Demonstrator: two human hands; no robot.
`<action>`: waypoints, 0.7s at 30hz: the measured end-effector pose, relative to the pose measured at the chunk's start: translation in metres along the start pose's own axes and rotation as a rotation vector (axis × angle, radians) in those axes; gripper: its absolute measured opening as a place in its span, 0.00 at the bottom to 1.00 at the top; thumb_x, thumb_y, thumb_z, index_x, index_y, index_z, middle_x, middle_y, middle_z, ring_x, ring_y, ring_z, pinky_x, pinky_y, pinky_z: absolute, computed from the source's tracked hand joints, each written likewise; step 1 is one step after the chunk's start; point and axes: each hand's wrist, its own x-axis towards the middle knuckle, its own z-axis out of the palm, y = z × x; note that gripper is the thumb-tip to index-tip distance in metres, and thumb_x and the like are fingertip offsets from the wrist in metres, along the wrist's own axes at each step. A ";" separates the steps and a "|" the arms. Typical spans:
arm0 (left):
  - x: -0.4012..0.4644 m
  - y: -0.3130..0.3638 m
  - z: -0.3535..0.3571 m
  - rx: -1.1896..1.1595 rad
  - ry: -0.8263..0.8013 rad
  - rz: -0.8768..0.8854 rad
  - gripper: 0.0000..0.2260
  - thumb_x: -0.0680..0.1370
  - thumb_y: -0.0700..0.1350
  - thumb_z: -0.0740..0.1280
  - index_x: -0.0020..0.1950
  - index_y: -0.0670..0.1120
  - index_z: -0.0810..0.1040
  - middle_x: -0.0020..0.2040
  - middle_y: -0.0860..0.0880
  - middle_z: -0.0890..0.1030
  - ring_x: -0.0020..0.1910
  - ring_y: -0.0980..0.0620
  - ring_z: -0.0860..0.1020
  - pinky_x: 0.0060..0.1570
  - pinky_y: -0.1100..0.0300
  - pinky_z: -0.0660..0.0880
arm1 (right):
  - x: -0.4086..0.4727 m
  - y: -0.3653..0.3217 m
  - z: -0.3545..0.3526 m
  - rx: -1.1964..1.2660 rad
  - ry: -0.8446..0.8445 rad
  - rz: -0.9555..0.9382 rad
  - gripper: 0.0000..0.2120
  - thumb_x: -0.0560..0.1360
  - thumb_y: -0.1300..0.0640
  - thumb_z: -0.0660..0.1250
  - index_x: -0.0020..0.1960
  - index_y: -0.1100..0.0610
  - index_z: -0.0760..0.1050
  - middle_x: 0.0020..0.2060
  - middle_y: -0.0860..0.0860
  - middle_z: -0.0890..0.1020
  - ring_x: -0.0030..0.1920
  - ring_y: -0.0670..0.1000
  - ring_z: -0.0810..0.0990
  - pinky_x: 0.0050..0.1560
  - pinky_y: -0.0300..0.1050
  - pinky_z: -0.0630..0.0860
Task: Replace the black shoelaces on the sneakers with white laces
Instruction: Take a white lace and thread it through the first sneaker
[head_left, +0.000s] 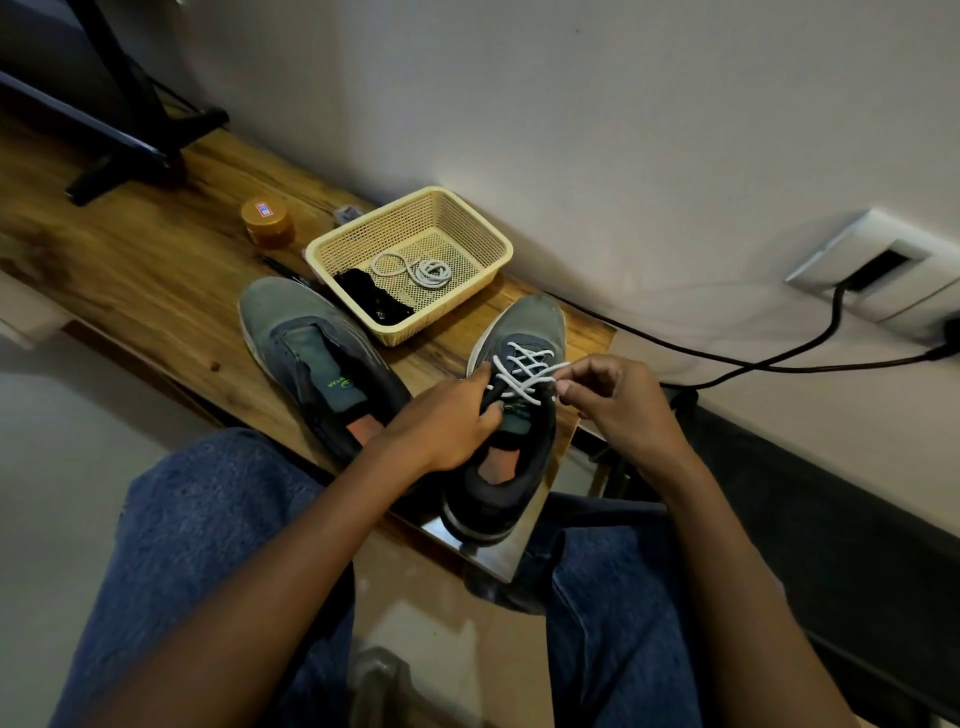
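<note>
Counted on the worktop (156, 270): two sneakers (317, 358) (514, 415), one basket (467, 228), two white laces (421, 270) (524, 371), one black lace bundle (371, 299), one orange jar (267, 221).

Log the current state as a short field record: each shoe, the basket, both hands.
right sneaker: white lace crossed through several eyelet rows
left sneaker: no lace
basket: holds coiled white lace and black laces
left hand: grips the right sneaker's side
right hand: fingers pinch the white lace end
</note>
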 end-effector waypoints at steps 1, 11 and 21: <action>0.000 0.000 0.000 0.001 0.002 -0.002 0.21 0.82 0.50 0.58 0.74 0.50 0.61 0.64 0.41 0.76 0.60 0.41 0.75 0.56 0.50 0.73 | 0.000 0.000 0.001 -0.023 -0.013 0.003 0.09 0.75 0.64 0.68 0.42 0.51 0.79 0.40 0.49 0.83 0.41 0.45 0.81 0.43 0.35 0.76; 0.003 0.008 0.006 0.160 0.073 -0.070 0.17 0.81 0.50 0.59 0.68 0.46 0.66 0.58 0.39 0.78 0.56 0.38 0.76 0.47 0.52 0.70 | 0.000 -0.005 0.002 0.000 0.072 -0.018 0.08 0.80 0.61 0.61 0.44 0.52 0.72 0.43 0.52 0.80 0.45 0.49 0.79 0.42 0.36 0.73; 0.000 0.009 0.003 0.154 0.057 -0.074 0.15 0.81 0.51 0.59 0.64 0.45 0.68 0.56 0.40 0.78 0.55 0.38 0.76 0.49 0.49 0.73 | 0.000 -0.002 0.001 -0.109 -0.041 0.023 0.07 0.75 0.63 0.69 0.47 0.51 0.80 0.44 0.48 0.84 0.47 0.48 0.82 0.50 0.43 0.78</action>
